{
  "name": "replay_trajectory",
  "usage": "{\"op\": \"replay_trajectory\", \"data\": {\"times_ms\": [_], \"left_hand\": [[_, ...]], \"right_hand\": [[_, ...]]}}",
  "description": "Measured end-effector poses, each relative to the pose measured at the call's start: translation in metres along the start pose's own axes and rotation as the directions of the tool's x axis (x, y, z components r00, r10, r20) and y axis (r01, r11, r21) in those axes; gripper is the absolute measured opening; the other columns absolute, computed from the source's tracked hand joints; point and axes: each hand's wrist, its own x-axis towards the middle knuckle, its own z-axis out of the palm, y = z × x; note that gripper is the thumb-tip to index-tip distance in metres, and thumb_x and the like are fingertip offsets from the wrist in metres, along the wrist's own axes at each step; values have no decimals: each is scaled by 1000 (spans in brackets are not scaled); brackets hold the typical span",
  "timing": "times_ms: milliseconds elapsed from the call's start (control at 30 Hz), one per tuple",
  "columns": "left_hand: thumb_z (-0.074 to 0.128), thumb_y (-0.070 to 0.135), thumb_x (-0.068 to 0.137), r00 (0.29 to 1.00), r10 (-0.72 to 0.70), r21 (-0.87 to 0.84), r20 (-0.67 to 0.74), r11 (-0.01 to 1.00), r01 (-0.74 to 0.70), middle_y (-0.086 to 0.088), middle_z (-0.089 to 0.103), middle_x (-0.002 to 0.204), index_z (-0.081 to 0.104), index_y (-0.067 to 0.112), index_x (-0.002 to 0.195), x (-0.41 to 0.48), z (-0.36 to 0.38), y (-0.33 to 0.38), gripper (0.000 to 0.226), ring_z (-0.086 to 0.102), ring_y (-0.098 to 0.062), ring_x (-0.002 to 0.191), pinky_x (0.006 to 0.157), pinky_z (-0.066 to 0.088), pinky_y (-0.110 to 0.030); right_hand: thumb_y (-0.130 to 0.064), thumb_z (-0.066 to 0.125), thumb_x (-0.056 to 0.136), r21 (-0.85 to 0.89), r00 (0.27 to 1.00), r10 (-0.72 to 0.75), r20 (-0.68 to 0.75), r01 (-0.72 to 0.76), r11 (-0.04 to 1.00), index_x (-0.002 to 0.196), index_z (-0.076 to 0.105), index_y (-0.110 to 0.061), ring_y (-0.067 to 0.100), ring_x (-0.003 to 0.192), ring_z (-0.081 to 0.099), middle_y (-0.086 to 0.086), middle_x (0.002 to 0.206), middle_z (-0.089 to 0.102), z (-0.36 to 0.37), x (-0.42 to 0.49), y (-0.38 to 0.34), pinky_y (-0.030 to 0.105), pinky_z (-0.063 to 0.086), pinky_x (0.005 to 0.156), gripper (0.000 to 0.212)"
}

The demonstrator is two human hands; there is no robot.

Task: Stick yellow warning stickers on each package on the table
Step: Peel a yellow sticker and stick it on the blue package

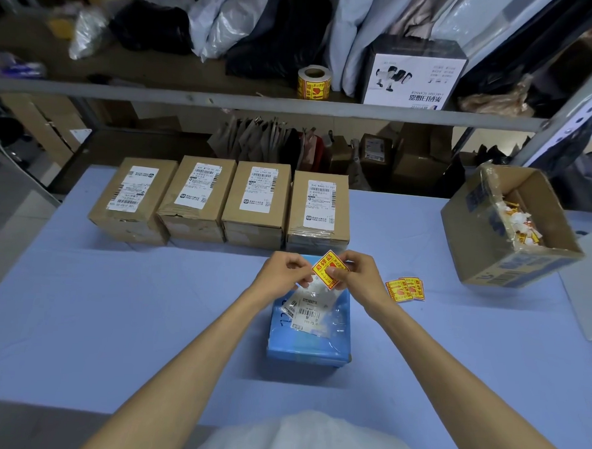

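Standing nearest to the person on the light blue table (112, 300) is a blue package (309, 341) with white labels on its top. Just above it the two hands meet: the left hand (283, 273) pinches the left corner of a yellow warning sticker (330, 269), and the right hand (360, 274) pinches its other side. A few spare stickers (406, 289) lie on the table to the right. Behind, four brown cardboard packages (258, 201) stand side by side in a row, each with a white shipping label on top. At the far right a tilted open carton (485, 241) holds white and yellow paper scraps (521, 224). A sticker roll (314, 82) stands on the shelf beyond.
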Motion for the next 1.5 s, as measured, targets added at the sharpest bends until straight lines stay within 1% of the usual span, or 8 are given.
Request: {"op": "replay_trajectory", "data": {"times_ms": [200,367,500,667,1000,1167,1367,1500], "left_hand": [[64,10,87,1000,22,-42,-18,999,-22,-1,68,70,68,14,77,1,0,0,11,63,-7,60,59,47,-18],[62,10,88,1000,15,-73,-12,997,-16,-3,68,72,68,13,79,2,1,-2,12,62,-10,62,61,47,-21],[64,13,89,999,32,-97,-7,995,-33,-3,68,71,68,11,80,2,2,-2,10,62,-11,63,62,47,-21],[65,18,89,997,74,-56,12,996,-74,-3,69,74,67,17,80,0,2,-5,10,64,-13,67,62,47,-20],[62,18,90,995,91,-37,46,995,-89,1,69,76,65,20,80,5,1,-7,11,65,-12,69,70,49,-28],[62,32,91,992,121,-54,24,991,-119,3,69,73,63,17,76,4,5,-6,21,65,-10,69,66,47,-19],[62,27,92,988,151,6,15,988,-151,-1,72,76,64,17,78,8,3,-13,17,68,-16,77,76,51,-31],[56,24,95,995,94,-36,27,995,-93,-2,72,76,59,14,82,8,6,-12,17,70,-11,76,76,53,-34]], "right_hand": [[-21,74,82,-250,979,-159,-125,124,960,107,54,-16,8,82,58,-2,103,59,1,-1,4,19,47,68,32],[-16,65,89,-560,854,-513,-91,382,735,103,63,-15,14,94,54,1,104,58,4,-6,7,28,47,75,15],[-17,62,90,-429,897,-438,65,422,799,91,69,-16,10,77,62,-6,85,68,10,-9,2,32,53,72,7],[-21,64,90,-347,916,-398,51,390,853,87,70,-16,7,72,63,-9,75,67,12,-11,2,28,53,70,9],[-21,63,89,-339,933,-358,49,352,872,87,71,-16,7,73,65,-8,75,68,12,-11,-2,28,55,70,9],[-18,61,89,-317,932,-358,45,354,880,86,70,-14,11,70,67,-3,73,70,12,-12,-3,29,55,67,10],[-14,61,89,-236,950,-298,93,312,920,87,68,-10,7,65,67,0,74,70,9,-15,-8,19,54,64,9],[-9,60,88,-139,965,-256,58,262,955,83,67,-9,9,62,67,1,71,69,9,-14,-9,24,56,64,8]]}}
